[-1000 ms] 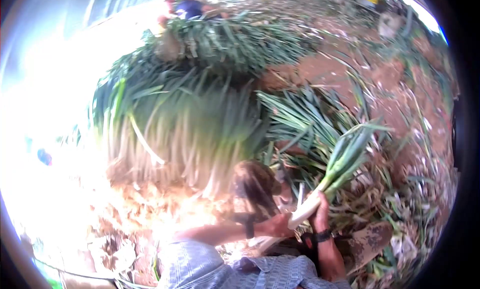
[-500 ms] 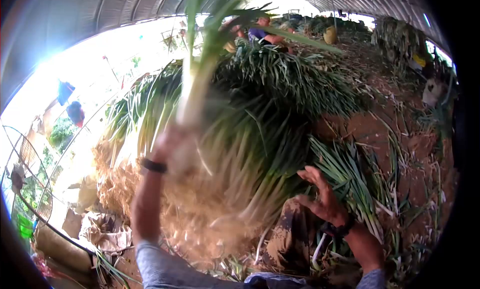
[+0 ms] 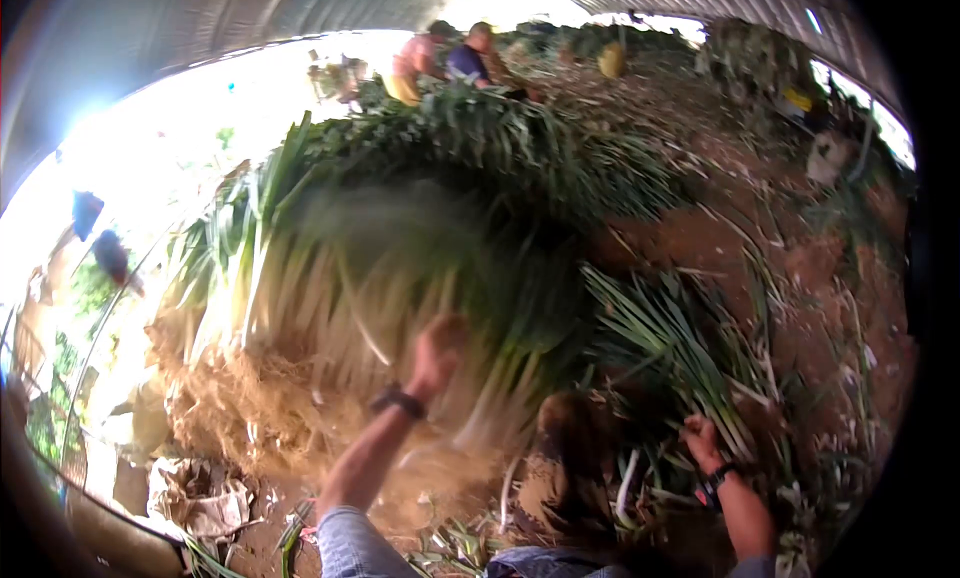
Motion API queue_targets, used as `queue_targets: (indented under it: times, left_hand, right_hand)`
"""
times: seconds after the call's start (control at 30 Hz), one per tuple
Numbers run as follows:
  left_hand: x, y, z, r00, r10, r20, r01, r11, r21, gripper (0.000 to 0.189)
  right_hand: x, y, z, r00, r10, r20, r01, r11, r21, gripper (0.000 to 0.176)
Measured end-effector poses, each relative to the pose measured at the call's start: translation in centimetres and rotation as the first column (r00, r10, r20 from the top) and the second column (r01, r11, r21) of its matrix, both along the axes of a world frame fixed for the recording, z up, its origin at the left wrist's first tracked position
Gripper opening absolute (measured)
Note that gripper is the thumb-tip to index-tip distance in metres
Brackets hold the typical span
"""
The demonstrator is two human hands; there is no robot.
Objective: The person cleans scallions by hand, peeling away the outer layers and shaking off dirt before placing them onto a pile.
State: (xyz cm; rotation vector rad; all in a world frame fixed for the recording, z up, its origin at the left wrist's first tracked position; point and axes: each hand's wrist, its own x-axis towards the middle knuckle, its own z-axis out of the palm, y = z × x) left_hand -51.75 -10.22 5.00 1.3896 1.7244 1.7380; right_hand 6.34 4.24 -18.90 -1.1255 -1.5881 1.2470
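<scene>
Your left hand [image 3: 438, 358] is out in front of you, over the pale stalks of the large heap of leeks [image 3: 300, 288]; it is blurred, so you cannot tell whether its fingers are spread or pinching a stalk, or whether it touches the heap at all. That heap spreads to both sides of your left hand, with the dark green leaves beyond it and the tangled, straw-coloured roots [image 3: 235, 398] on the near side, left of your forearm. Your right hand [image 3: 703, 440] is lower and nearer to you, its fingers bent, just beside the stalk ends of a smaller bunch of leeks [image 3: 660, 328], which fans away ahead of it and to its left; you cannot tell whether the fingers close on anything. Between your two hands rises your knee in stained brown trousers [image 3: 565, 468], and a loose white stalk [image 3: 626, 488] lies between that knee and your right wrist, which wears a dark watch [image 3: 715, 481]. A dark band [image 3: 398, 401] circles your left wrist. Nearer to you than the roots, left of your left forearm, lies a crumpled pale sack [image 3: 200, 498]. Well beyond both hands, two people [image 3: 466, 63] are behind the far leaves.
</scene>
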Motion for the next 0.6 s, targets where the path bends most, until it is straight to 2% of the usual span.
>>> queue_targets:
  times: [0.03, 0.07, 0.1, 0.13, 0.17, 0.2, 0.27, 0.33, 0.4, 0.43, 0.47, 0.53, 0.6]
  left_hand:
    - [5.8, 0.5, 2.6, 0.980, -0.179, 0.082, 0.185, 0.980, -0.068, 0.025]
    - [9.8, 1.3, 4.2, 0.926, -0.340, 0.162, 0.347, 0.938, -0.016, 0.025]
    - [13.6, 2.6, 5.7, 0.833, -0.498, 0.240, 0.502, 0.864, 0.051, 0.025]
    - [17.3, 3.3, 7.8, 0.705, -0.635, 0.315, 0.630, 0.765, 0.132, 0.027]
    - [20.8, 2.9, 11.5, 0.651, -0.704, 0.282, 0.698, 0.702, 0.143, 0.022]
    - [23.8, 2.6, 15.1, 0.590, -0.768, 0.252, 0.757, 0.634, 0.160, 0.019]
    - [28.4, 2.9, 18.6, 0.377, -0.924, 0.069, 0.851, 0.375, 0.367, 0.020]
    - [31.8, 2.9, 20.5, 0.226, -0.965, -0.135, 0.889, 0.147, 0.433, 0.022]
    - [34.5, 2.7, 21.5, 0.133, -0.939, -0.318, 0.900, -0.020, 0.434, 0.024]
    - [35.5, 2.6, 21.3, 0.107, -0.916, -0.388, 0.899, -0.077, 0.431, 0.024]
    - [36.2, 2.7, 21.2, 0.084, -0.894, -0.441, 0.894, -0.127, 0.429, 0.025]
    - [37.5, 2.9, 20.4, 0.057, -0.868, -0.493, 0.891, -0.178, 0.416, 0.027]
    - [38.1, 3.8, 19.5, 0.042, -0.853, -0.521, 0.899, -0.196, 0.393, 0.029]
  right_hand:
    - [0.2, -1.5, 4.1, 0.991, -0.056, 0.125, 0.072, 0.990, -0.125, 0.016]
    - [1.4, -1.5, 4.7, 0.995, 0.011, 0.097, 0.000, 0.994, -0.113, 0.013]
    - [2.1, -1.9, 5.5, 0.995, -0.016, 0.101, 0.023, 0.997, -0.074, 0.010]
    - [2.8, -2.2, 6.9, 0.996, 0.002, 0.092, 0.010, 0.992, -0.127, 0.010]
    - [3.7, -2.7, 8.2, 0.980, -0.001, 0.198, 0.008, 0.999, -0.035, 0.008]
    - [4.7, -3.0, 8.0, 0.986, -0.031, 0.163, 0.046, 0.995, -0.088, 0.011]
    - [7.4, -3.5, 6.7, 0.962, -0.135, 0.239, 0.164, 0.981, -0.107, 0.015]
    - [8.9, -4.3, 8.1, 0.923, -0.222, 0.315, 0.252, 0.966, -0.057, 0.008]
    - [9.6, -5.8, 7.9, 0.850, -0.281, 0.445, 0.286, 0.956, 0.058, 0.015]
    - [11.4, -5.2, 7.4, 0.871, -0.245, 0.427, 0.298, 0.953, -0.061, 0.015]
    - [12.9, -4.5, 7.4, 0.887, -0.215, 0.408, 0.308, 0.935, -0.177, 0.016]
    - [14.8, -4.5, 6.5, 0.886, -0.254, 0.388, 0.337, 0.927, -0.164, 0.018]
    - [15.9, -4.1, 6.1, 0.843, -0.328, 0.426, 0.436, 0.881, -0.184, 0.016]
